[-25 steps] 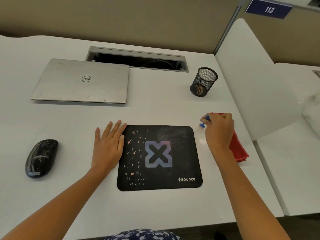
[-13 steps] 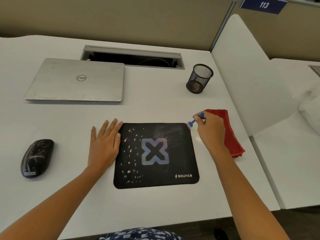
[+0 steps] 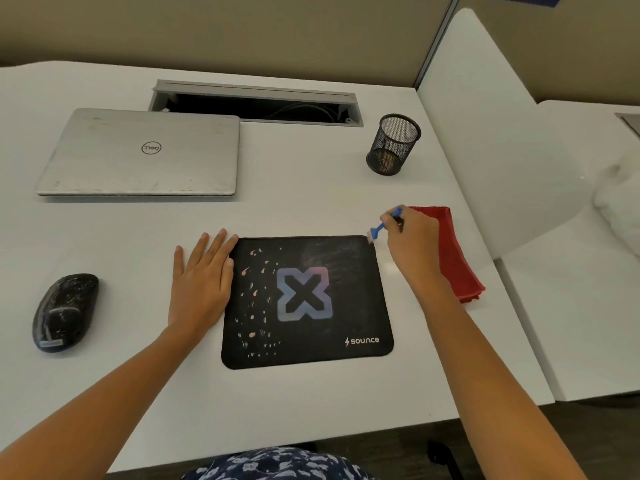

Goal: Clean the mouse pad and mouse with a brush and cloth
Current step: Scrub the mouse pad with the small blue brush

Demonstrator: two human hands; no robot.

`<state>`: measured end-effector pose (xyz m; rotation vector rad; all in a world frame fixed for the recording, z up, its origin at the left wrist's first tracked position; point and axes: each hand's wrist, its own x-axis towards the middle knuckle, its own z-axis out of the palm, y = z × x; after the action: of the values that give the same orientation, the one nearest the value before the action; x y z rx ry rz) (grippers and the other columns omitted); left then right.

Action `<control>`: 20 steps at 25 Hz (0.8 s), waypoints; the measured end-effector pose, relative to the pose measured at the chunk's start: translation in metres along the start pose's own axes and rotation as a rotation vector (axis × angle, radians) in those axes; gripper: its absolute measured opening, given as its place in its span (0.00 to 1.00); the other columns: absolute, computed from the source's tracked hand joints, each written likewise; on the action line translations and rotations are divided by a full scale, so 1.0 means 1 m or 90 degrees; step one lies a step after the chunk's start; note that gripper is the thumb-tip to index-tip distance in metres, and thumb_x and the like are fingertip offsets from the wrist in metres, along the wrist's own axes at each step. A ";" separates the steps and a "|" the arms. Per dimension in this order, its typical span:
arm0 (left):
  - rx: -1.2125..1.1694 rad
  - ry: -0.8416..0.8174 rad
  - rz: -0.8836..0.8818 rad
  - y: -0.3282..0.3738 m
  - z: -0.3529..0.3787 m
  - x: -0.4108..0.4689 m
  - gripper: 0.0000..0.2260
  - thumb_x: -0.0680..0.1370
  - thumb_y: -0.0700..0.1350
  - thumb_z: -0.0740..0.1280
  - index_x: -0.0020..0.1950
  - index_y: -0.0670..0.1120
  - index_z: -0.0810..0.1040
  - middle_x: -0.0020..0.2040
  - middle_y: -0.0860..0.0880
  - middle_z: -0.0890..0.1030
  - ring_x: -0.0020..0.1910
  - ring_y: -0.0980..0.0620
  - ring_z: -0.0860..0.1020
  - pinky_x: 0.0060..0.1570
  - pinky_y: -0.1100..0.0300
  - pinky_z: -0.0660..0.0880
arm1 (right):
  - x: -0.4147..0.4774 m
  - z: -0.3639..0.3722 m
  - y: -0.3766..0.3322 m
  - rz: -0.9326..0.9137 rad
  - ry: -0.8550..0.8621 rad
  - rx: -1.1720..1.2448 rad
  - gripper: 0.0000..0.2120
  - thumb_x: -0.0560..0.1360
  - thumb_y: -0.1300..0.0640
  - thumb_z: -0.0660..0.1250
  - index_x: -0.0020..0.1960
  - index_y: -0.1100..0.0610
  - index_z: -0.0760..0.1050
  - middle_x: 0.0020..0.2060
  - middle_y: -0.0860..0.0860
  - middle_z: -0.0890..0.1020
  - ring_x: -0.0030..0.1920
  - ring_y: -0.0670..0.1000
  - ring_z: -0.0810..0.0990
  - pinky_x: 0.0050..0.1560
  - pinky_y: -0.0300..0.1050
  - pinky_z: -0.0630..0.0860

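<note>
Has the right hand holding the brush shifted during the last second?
Yes. The right hand has carried the brush leftward, away from the red cloth, until its head reaches the far right corner of the mouse pad.

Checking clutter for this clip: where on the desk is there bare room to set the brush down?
Bare desk lies between the laptop and the mouse pad, between the mouse and the left hand, and in front of the pad. Crowded right of it: right hand, brush, red cloth.
</note>
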<state>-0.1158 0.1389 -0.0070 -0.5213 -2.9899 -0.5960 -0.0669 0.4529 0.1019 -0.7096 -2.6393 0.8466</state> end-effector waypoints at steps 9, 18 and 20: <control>0.003 0.002 -0.003 0.000 0.001 0.000 0.22 0.82 0.53 0.45 0.77 0.54 0.58 0.77 0.52 0.60 0.77 0.50 0.52 0.75 0.46 0.42 | -0.055 -0.032 0.020 0.141 -0.379 -0.209 0.05 0.75 0.59 0.69 0.47 0.61 0.79 0.41 0.56 0.83 0.41 0.55 0.83 0.47 0.47 0.81; 0.006 0.005 0.000 0.000 0.002 -0.001 0.23 0.82 0.53 0.44 0.77 0.54 0.58 0.77 0.51 0.60 0.77 0.50 0.52 0.75 0.44 0.42 | -0.045 -0.012 0.031 0.104 -0.273 -0.201 0.09 0.78 0.59 0.62 0.49 0.62 0.80 0.43 0.58 0.81 0.37 0.52 0.80 0.40 0.42 0.79; 0.004 0.007 -0.001 0.000 0.002 -0.001 0.23 0.82 0.53 0.44 0.77 0.54 0.58 0.77 0.51 0.60 0.77 0.49 0.53 0.75 0.45 0.42 | -0.071 -0.024 0.036 0.167 -0.384 -0.246 0.07 0.77 0.60 0.63 0.48 0.62 0.79 0.44 0.59 0.81 0.39 0.55 0.82 0.46 0.49 0.82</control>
<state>-0.1147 0.1391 -0.0095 -0.5136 -2.9809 -0.5862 0.0152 0.4522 0.0907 -1.0510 -3.3624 0.6993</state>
